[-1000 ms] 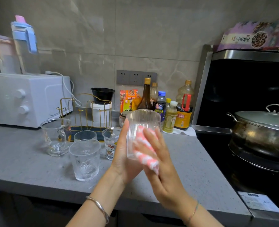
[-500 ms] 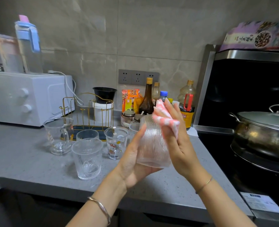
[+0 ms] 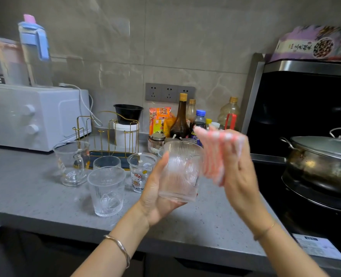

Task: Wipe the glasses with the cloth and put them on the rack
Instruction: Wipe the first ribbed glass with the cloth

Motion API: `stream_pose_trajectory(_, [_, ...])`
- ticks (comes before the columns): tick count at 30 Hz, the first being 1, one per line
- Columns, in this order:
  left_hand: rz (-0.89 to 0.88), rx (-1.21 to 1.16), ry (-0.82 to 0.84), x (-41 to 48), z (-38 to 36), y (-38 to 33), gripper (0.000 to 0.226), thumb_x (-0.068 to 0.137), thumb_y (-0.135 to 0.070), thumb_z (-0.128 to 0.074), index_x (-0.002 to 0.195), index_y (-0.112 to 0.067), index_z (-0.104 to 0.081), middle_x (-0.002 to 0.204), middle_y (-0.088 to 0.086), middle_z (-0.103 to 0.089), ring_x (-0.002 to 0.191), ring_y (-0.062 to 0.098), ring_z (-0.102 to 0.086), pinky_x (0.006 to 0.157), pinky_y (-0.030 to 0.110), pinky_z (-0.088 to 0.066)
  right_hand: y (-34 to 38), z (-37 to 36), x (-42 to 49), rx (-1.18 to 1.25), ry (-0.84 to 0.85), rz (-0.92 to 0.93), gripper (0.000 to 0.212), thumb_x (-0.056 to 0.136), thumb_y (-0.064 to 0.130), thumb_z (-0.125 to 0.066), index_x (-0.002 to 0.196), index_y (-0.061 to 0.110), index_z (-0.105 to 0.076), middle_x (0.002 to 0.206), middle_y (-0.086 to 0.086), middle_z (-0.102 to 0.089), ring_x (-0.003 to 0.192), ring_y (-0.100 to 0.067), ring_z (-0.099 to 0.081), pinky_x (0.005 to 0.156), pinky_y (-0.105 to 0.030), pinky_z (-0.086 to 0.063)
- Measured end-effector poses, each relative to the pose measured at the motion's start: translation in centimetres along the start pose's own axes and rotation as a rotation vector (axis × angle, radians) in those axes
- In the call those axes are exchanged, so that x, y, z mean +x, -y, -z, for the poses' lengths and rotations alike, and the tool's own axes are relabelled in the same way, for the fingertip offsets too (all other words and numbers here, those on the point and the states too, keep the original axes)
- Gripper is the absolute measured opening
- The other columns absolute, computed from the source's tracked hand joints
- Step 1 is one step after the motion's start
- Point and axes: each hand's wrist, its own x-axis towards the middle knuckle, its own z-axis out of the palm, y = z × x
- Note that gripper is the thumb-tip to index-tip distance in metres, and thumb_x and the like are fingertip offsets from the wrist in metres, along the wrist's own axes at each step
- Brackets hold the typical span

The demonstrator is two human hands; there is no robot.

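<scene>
Mid-frame: held glass (image 3: 180, 172) in left hand (image 3: 155, 198), cloth (image 3: 217, 154) on right hand (image 3: 239, 176) just R of it. Lower L: other glasses (image 3: 106, 190) on counter (image 3: 25, 186), rack (image 3: 107, 134) behind them, microwave (image 3: 35, 116) further L. Bottles (image 3: 180, 118) behind ctr; pot (image 3: 321, 166) at R edge.

The grey countertop (image 3: 35, 188) carries four glasses, a gold rack (image 3: 107, 134), a white microwave (image 3: 33, 114) and bottles.

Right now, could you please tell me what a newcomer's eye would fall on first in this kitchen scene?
The ribbed glass gripped in the left hand at centre draws the eye first, with a blurred pink-and-white cloth on the right hand beside it. Next come the glasses standing on the counter before the gold rack at left, and the steel pot at far right.
</scene>
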Motion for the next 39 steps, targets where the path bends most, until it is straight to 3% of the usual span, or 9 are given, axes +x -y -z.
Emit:
stream_pose_trajectory(3, [0.012, 0.116, 0.012, -0.3, -0.1, 0.0, 0.086, 0.043, -0.070, -0.082, 0.110, -0.017, -0.074, 0.110, 0.014, -0.068, 0.091, 0.025, -0.063, 0.086, 0.041, -0.046, 0.3, 1.8, 3.4, -0.257, -0.047, -0.027, 0.023, 0.100, 0.030, -0.035, 0.096, 0.021, -0.055, 0.098, -0.009, -0.061, 0.087, -0.008, -0.059, 0.074, -0.017, -0.049])
stream_pose_trajectory(8, [0.016, 0.237, 0.045, -0.6, -1.0, -0.3, 0.078, 0.031, -0.074, -0.081, 0.096, -0.030, -0.078, 0.108, 0.007, -0.074, 0.096, 0.022, -0.069, 0.100, 0.051, -0.045, 0.7, 2.2, 5.8, -0.599, 0.259, -0.281, 0.064, 0.097, 0.047, -0.037, 0.059, 0.000, -0.055, 0.048, -0.005, -0.048, 0.039, -0.007, -0.043, 0.046, -0.018, -0.037])
stream_pose_trajectory(12, [0.046, 0.255, 0.022, -0.6, -0.8, -0.3, 0.077, 0.038, -0.073, -0.080, 0.100, -0.027, -0.077, 0.107, 0.011, -0.070, 0.099, 0.026, -0.057, 0.100, 0.050, -0.040, 0.8, 1.7, 4.7, -0.478, 0.510, -0.481, 0.080, 0.088, 0.059, -0.036, 0.102, -0.016, -0.059, 0.049, 0.003, -0.058, 0.059, -0.015, -0.062, 0.066, -0.023, -0.050])
stream_pose_trajectory(15, [0.084, 0.215, 0.014, -0.6, -0.4, -0.3, 0.081, 0.046, -0.069, -0.082, 0.110, -0.020, -0.074, 0.114, 0.016, -0.065, 0.099, 0.027, -0.054, 0.096, 0.047, -0.039, 0.6, 2.9, 4.2, -0.301, 0.530, -0.561, 0.074, 0.090, 0.059, -0.038, 0.129, -0.002, -0.049, 0.119, -0.022, -0.060, 0.108, -0.026, -0.058, 0.077, -0.017, -0.047])
stream_pose_trajectory(18, [0.113, 0.156, 0.040, -0.4, -0.1, -0.5, 0.080, 0.049, -0.064, -0.083, 0.114, -0.018, -0.072, 0.115, 0.017, -0.065, 0.097, 0.027, -0.057, 0.099, 0.049, -0.040, 0.7, 3.6, 4.2, -0.242, 0.693, -0.559, 0.059, 0.075, 0.065, -0.058, 0.108, 0.017, -0.061, 0.098, 0.004, -0.065, 0.087, -0.004, -0.060, 0.078, -0.016, -0.046])
stream_pose_trajectory(20, [0.130, 0.152, 0.060, -0.3, 0.0, -0.6, 0.079, 0.052, -0.063, -0.082, 0.116, -0.018, -0.071, 0.114, 0.015, -0.066, 0.095, 0.026, -0.059, 0.100, 0.050, -0.038, 0.7, 3.7, 3.9, -0.273, 0.791, -0.567, 0.036, 0.079, 0.044, -0.066, 0.109, 0.024, -0.060, 0.088, 0.019, -0.067, 0.081, 0.004, -0.062, 0.075, -0.012, -0.049])
stream_pose_trajectory(26, [0.326, 0.115, 0.155, -0.2, 0.1, -0.6, 0.070, 0.063, -0.056, -0.080, 0.117, -0.012, -0.070, 0.112, 0.013, -0.069, 0.094, 0.025, -0.065, 0.096, 0.043, -0.046, 0.4, 3.6, 2.7, -0.240, 0.910, -0.593, 0.021, 0.080, 0.027, -0.064, 0.100, 0.019, -0.066, 0.095, 0.008, -0.071, 0.091, -0.008, -0.067, 0.084, -0.023, -0.053])
stream_pose_trajectory(33, [0.241, -0.006, -0.022, 0.3, 0.3, -0.3, 0.082, 0.078, -0.077, -0.047, 0.128, -0.014, -0.063, 0.136, 0.018, -0.057, 0.117, 0.032, -0.057, 0.099, 0.046, -0.047, 0.0, 4.1, 2.3, -0.072, 0.662, -0.600, 0.026, 0.076, 0.022, -0.065, 0.101, 0.018, -0.066, 0.097, 0.007, -0.075, 0.095, -0.009, -0.069, 0.083, -0.018, -0.053])
stream_pose_trajectory(39, [0.036, 0.240, -0.268, 0.3, -2.3, 0.5, 0.076, 0.075, -0.075, -0.042, 0.117, -0.017, -0.068, 0.111, 0.009, -0.073, 0.105, 0.022, -0.068, 0.077, 0.035, -0.057, -0.4, 3.0, 1.2, -0.064, 0.599, -0.550, 0.025, 0.082, 0.000, -0.066, 0.093, 0.023, -0.065, 0.082, 0.021, -0.074, 0.082, 0.004, -0.069, 0.070, -0.008, -0.050])
